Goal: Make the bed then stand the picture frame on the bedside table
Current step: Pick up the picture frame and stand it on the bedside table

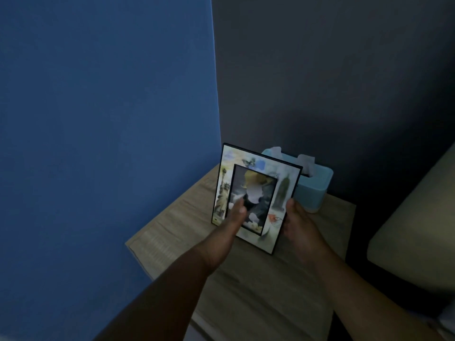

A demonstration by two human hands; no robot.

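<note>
Right hand point(299, 222) is closed on the right edge of the picture frame point(256, 198), thumb at the front near the lower right side, other fingers behind and out of sight. This is the hand carrying it. Left hand point(230, 225) is open, fingers extended, fingertips point(240, 207) resting against or just over the front glazing near the inner border. It's steadying, not gripping; can't confirm contact from this view.

Frame is roughly upright, tilted slightly back, over the bedside table point(177, 217). Bottom edge looks at or very near the tabletop. Can't tell if it bears weight yet, and no back stand is visible.

Handling judgement:
- Rigid, flat, light. One hand holds it fine.
- Front is probably glass or acrylic, so fragile, slick, and it smudges. Avoid pressing the centre.
- Best hold is on the side edges, pinched front to back, as the right hand does.
- Tall on a narrow base, so it's tippy until the rear prop is out.

Tissue box point(316, 188) sits just behind it to the right, near enough to foul a rear prop. Blue wall point(105, 119) is left, mattress edge point(418, 217) right.
</note>
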